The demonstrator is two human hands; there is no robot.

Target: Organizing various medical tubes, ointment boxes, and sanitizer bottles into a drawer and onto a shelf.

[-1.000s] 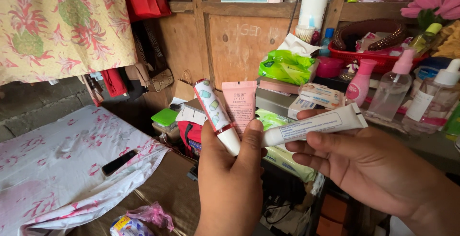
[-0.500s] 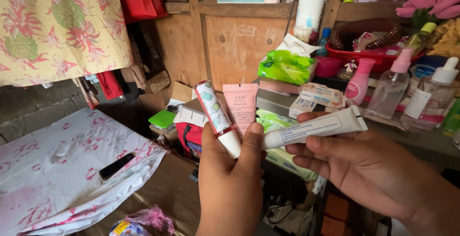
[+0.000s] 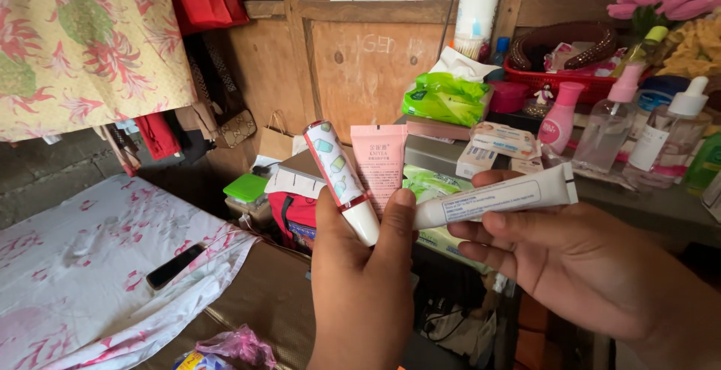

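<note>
My left hand (image 3: 360, 295) is raised in the middle of the view, shut on two tubes that stand upright, caps down: a white tube with green shapes and a red band (image 3: 338, 178), and a flat pink tube (image 3: 379, 163) behind it. My thumb presses across their lower ends. My right hand (image 3: 578, 265) comes in from the right and holds a long white tube with a printed label (image 3: 496, 197) almost level, its cap end touching my left thumb.
Behind the hands is a cluttered wooden shelf: a green wipes pack (image 3: 447, 98), small boxes (image 3: 499, 144), a pink bottle (image 3: 559, 118), clear pump bottles (image 3: 668, 133), a red basket (image 3: 578, 77). A floral sheet (image 3: 82, 265) with a dark phone (image 3: 174, 265) lies left.
The view has shifted a little, so the background sits lower and further left. Both hands keep the same hold on the tubes.
</note>
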